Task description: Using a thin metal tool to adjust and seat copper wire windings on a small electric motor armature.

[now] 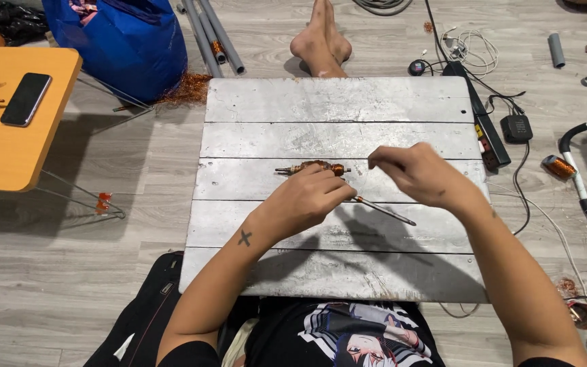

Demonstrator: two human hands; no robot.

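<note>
A small copper-wound motor armature (314,167) on a thin shaft lies on a low silver-painted plank board (338,109). My left hand (307,200) rests on the board just below it, fingers closed on the armature's right end. A thin metal rod or screwdriver (385,211) pokes out to the right from under that hand. My right hand (416,173) hovers to the right, thumb and forefinger pinched together as if on a fine wire that is too thin to see.
An orange folding table (15,146) with a black phone (26,98) stands at the left. Behind are a blue bag (120,41), grey pipes (212,34) and loose copper wire (188,88). A black power strip (487,132), cables and a copper coil (558,166) lie on the right.
</note>
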